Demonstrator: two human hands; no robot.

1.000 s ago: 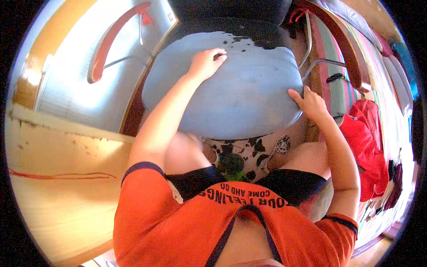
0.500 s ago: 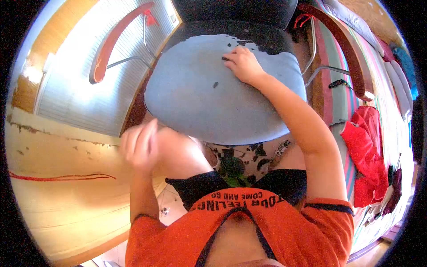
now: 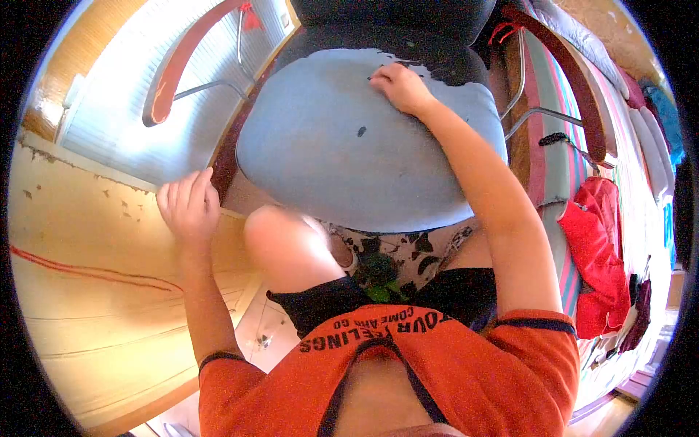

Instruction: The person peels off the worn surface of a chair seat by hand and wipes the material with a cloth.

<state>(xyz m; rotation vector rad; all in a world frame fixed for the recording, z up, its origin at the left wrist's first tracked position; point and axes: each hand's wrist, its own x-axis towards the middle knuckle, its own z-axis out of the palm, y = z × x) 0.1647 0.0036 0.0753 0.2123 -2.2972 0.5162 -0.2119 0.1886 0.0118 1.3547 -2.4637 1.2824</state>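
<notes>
A chair seat [image 3: 342, 160] lies in front of me, its blue-grey surface ending in a ragged edge against black covering at the back. My right hand [image 3: 402, 87] rests near that ragged edge, fingers curled and pinched together at the surface; what they grip, if anything, is too small to make out. A small dark flake [image 3: 361, 132] lies on the seat below it. My left hand [image 3: 189, 204] is off the seat, at the edge of the yellow wooden surface [image 3: 87, 291], with its fingers bent and close together; its palm side is hidden.
Curved brown armrests flank the seat, left [image 3: 169, 80] and right [image 3: 582, 87]. A red cloth [image 3: 601, 255] lies on the striped bedding at the right. A red cord [image 3: 87, 271] is on the wooden surface. Dark scraps and a green item [image 3: 380, 280] are between my legs.
My left hand left the seat and moved to the wooden surface. My right hand went from the seat's right edge to its ragged back edge. The dark flake on the seat has come into view.
</notes>
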